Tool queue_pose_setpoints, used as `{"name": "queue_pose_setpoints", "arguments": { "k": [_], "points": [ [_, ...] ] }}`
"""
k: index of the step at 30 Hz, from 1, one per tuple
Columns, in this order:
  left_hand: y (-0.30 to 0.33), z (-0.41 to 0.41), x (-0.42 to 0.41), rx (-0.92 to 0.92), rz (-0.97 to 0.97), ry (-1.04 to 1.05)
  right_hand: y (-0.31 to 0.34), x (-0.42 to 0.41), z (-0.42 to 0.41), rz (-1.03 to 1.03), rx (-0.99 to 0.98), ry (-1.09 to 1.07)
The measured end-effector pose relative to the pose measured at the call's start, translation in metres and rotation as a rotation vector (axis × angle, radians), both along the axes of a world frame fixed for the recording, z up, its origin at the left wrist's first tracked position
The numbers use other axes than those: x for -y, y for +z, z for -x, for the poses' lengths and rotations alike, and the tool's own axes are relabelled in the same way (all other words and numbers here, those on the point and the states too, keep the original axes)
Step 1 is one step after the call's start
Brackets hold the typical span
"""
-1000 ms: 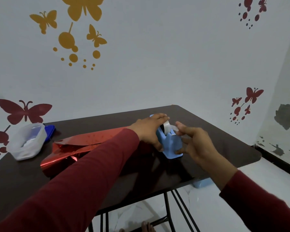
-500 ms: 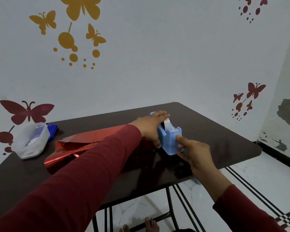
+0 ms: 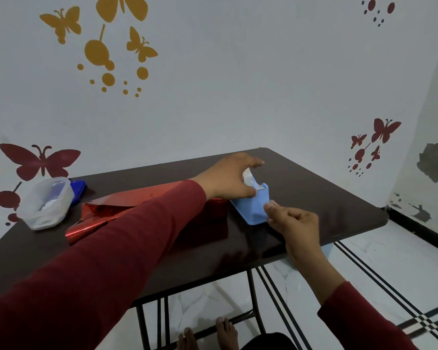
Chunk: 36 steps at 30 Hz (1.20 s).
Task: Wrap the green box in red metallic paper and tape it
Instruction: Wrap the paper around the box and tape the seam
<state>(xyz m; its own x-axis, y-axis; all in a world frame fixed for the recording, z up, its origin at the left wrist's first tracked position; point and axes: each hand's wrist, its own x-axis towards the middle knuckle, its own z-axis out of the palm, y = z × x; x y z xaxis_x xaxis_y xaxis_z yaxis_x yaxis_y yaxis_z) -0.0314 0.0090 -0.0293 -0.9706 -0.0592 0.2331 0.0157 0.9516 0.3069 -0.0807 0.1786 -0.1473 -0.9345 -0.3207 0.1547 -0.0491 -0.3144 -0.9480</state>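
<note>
Dark red sleeves on both arms, reaching in from the near edge across the dark brown glossy table [image 3: 326, 205]. Bare toes visible on the white tiled floor [image 3: 364, 269] under the table frame.

Right hand [image 3: 295, 227]: nearest to camera, at the near right end of the light blue plastic tape dispenser [image 3: 254, 207]. Thumb and forefinger pinched together just beside the dispenser's front end; whether a tape end sits between them cannot be told.

Left hand [image 3: 229, 179]: laid over the far end of the tape dispenser, fingers curled around the body and the roll of clear tape [image 3: 248, 178], thumb against the near side. Dispenser flat on the table, cutter end toward the right hand.

Red metallic wrapping paper [image 3: 106, 210]: lying crumpled and partly folded on the table, left of the dispenser, partly hidden behind the left forearm. Green box not visible; possibly under the paper or the sleeve, cannot be told.

Translucent white plastic container [image 3: 44, 204]: at the far left of the table, tilted, well apart from the paper's right end. Blue plastic object [image 3: 79, 189] touching it on the far side.

White wall [image 3: 238, 84] behind the table, with yellow and dark red butterfly decals.
</note>
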Motion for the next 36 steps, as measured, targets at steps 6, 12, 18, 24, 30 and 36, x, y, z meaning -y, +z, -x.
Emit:
{"name": "queue_pose_setpoints", "arguments": {
  "k": [6,12,18,24,30,36],
  "points": [
    [0.012,-0.034,-0.01,0.219,-0.412,-0.069,0.014,-0.019,-0.014,0.041,-0.239,0.039],
    [0.011,-0.062,-0.011,0.049,-0.486,-0.052,0.033,-0.017,-0.023,-0.035,-0.341,0.164],
    [0.025,-0.104,0.004,-0.316,-0.42,0.119,0.054,-0.002,-0.021,-0.153,-0.016,0.447],
    [0.047,-0.145,0.022,-0.452,-0.345,0.201,0.09,0.026,-0.022,-0.326,-0.148,0.462],
    [0.061,-0.176,0.046,-0.506,-0.255,0.293,0.131,0.078,-0.047,-0.109,-0.4,0.637],
    [0.047,-0.201,0.073,-0.548,-0.351,0.431,0.131,0.124,-0.061,-0.124,-0.427,0.668]
  ]
}}
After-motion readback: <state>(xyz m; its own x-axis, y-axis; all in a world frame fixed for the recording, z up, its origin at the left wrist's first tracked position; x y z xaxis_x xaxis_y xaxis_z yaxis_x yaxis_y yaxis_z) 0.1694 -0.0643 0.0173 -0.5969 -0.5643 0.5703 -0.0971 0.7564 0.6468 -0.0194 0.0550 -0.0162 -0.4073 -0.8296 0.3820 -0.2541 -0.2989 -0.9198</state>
